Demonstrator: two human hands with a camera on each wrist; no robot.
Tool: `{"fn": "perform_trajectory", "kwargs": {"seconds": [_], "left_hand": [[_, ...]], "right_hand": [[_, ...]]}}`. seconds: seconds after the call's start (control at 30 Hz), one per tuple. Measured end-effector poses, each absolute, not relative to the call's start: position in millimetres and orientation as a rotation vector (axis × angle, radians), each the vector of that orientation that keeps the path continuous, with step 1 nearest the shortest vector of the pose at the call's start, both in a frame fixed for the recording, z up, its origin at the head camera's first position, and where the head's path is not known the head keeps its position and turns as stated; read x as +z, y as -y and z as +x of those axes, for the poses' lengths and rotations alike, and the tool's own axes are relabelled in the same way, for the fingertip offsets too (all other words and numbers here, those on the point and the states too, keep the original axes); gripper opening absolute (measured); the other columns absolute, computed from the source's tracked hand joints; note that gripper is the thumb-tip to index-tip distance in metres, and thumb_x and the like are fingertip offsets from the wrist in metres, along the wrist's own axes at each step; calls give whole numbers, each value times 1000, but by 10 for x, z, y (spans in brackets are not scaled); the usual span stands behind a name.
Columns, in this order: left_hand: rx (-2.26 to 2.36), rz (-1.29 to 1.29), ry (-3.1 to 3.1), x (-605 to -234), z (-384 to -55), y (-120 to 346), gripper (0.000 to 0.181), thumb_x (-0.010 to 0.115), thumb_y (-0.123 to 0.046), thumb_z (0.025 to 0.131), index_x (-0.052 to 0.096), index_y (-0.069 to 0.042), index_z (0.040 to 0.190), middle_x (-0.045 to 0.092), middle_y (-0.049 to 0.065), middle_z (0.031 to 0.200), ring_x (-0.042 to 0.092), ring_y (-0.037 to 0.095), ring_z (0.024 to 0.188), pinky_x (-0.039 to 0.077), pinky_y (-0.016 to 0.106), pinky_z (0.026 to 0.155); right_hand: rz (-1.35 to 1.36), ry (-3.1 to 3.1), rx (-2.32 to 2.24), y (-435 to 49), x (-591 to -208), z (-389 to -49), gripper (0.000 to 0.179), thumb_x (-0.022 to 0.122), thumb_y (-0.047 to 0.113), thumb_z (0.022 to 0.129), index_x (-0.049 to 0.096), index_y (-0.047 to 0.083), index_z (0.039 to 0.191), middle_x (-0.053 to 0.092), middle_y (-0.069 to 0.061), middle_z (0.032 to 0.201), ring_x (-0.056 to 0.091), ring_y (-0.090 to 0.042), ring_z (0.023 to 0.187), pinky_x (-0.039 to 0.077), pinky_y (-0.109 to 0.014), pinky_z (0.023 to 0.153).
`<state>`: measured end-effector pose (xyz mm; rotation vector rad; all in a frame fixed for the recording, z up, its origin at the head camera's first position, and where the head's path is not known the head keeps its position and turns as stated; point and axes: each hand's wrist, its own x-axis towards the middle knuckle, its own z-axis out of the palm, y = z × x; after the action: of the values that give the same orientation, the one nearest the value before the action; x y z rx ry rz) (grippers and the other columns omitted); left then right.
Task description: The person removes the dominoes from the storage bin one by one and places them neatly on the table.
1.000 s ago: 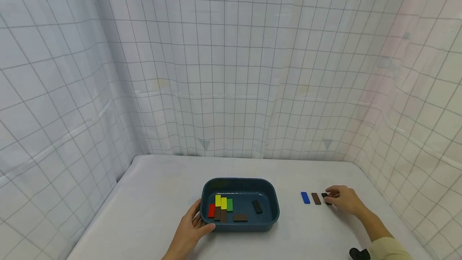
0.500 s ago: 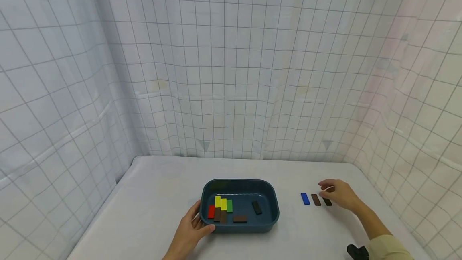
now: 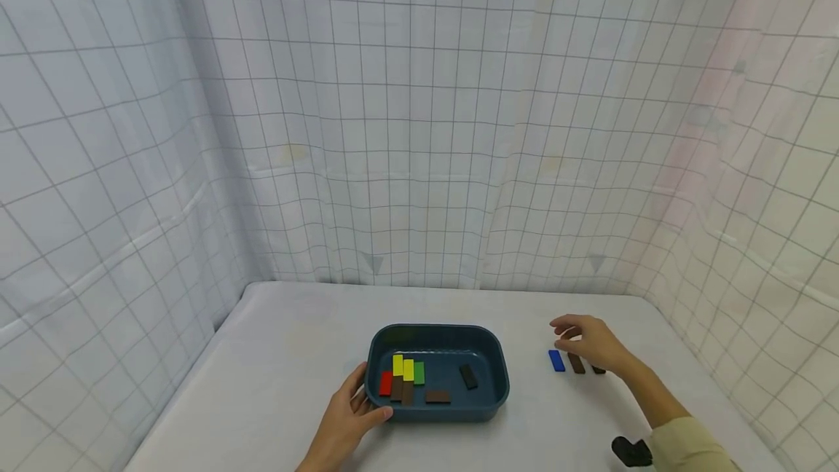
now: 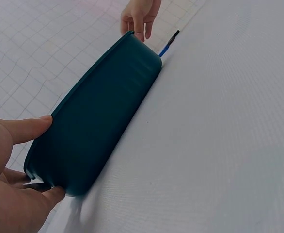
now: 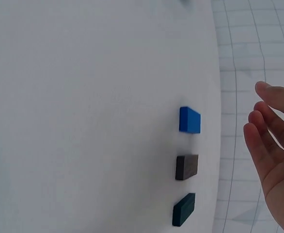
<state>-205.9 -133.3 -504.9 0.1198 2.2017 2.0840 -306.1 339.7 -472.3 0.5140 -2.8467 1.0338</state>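
My left hand point(image 3: 341, 417) holds the near left corner of a dark teal plastic tray point(image 3: 452, 414), thumb on the rim and fingers against the side. Flat blocks lie inside: a red block point(image 3: 386, 383), two yellow ones, a green block point(image 3: 419, 373), several brown ones and a black block point(image 3: 468, 376). My right hand point(image 3: 593, 341) hovers over the table with nothing in its fingers. Beneath and beside it, a blue block point(image 5: 189, 120), a brown block point(image 5: 186, 167) and a black block point(image 5: 183, 209) lie in a row, apart from each other.
A white cloth covers the table point(image 3: 262, 384). Gridded white curtains point(image 3: 419, 130) enclose the back and both sides. A black object point(image 3: 631, 451) shows beside the right sleeve point(image 3: 688, 446).
My right hand has left the black block on the table, risen and moved left over the row, until it is near the blue block. My left hand keeps its place on the tray.
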Motion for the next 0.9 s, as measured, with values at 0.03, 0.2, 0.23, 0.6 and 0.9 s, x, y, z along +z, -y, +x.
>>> {"fn": "perform_trajectory", "kwargs": {"seconds": [0.03,0.2,0.23,0.6,0.9], "left_hand": [[2082,117,-2203,-5052,-2058,1329,100,84,-9,88,15,14,158,21,38,161,31,51,145,39,49,111],[2052,109,-2223,-5072,-2068,1310,102,85,-12,88,15,13,158,21,38,161,31,52,145,39,49,111],[2050,110,-2224,-5075,-2073,1307,102,85,-11,88,15,13,158,21,38,161,31,52,145,39,50,111],[2089,120,-2189,-5076,-2077,1308,100,84,-8,88,16,12,159,20,37,162,31,50,146,40,48,111],[2082,109,-2197,-5045,-2059,1334,101,84,-8,88,16,13,158,20,37,162,31,51,145,40,47,111]], "right_hand": [[539,2842,1040,-3353,-4705,-3065,35,76,10,93,69,-1,126,70,-18,114,69,-29,101,62,-31,78],[695,2801,1029,-3125,-4629,-3076,32,76,9,94,70,2,125,70,-15,112,69,-26,99,63,-32,82],[720,2792,1025,-3076,-4613,-3078,32,76,9,94,70,3,125,70,-13,112,69,-24,98,63,-32,82],[1007,2735,1107,-2597,-4485,-3188,31,77,8,94,71,3,124,71,-8,109,70,-24,97,62,-30,86],[1161,2733,1163,-2263,-4467,-3224,34,76,7,95,69,-5,125,71,-18,115,69,-27,102,61,-30,87]]}}
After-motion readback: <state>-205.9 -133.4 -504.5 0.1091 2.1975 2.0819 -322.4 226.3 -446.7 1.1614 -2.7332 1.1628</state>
